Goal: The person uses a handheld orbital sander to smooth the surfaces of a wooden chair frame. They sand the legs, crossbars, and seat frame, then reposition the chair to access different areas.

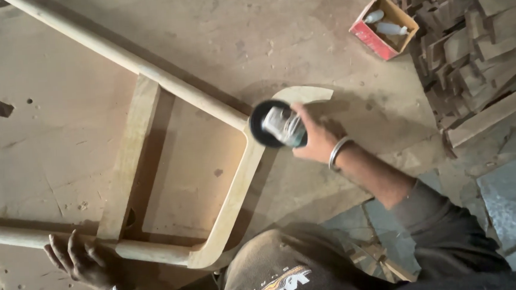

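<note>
1. Frame [171, 167]: one, pale wood, lying flat on the bench [45, 132]. Two long round rails, one flat crosspiece between them, one curved end piece joining the rails at the near-right corner.
2. Left hand [83, 261]: fingers curled over the near rail, pressing it to the bench. One bracelet at the wrist.
3. Right hand [316, 137]: closed around the body of one grinder [282, 126]. One metal bangle on the wrist.
4. Grinder: one dark round disc, facing left, at the outer edge of the curved end piece, near its upper bend. Contact or small gap: cannot tell, the tool is blurred.
5. One thin curved offcut [302, 94] lies flat just behind the grinder.
6. Box [383, 28]: one, red cardboard, open, at the far right of the bench. Two pale bottles lie inside it.
7. Wood stack [470, 45]: many short cut blocks piled at right; count not readable.
8. Bench surface: tan board, dusty, with scattered small holes and one larger dark gouge at left.
9. Floor [508, 196]: grey slabs, lower right, with wood scraps beside the person's knee.
</note>
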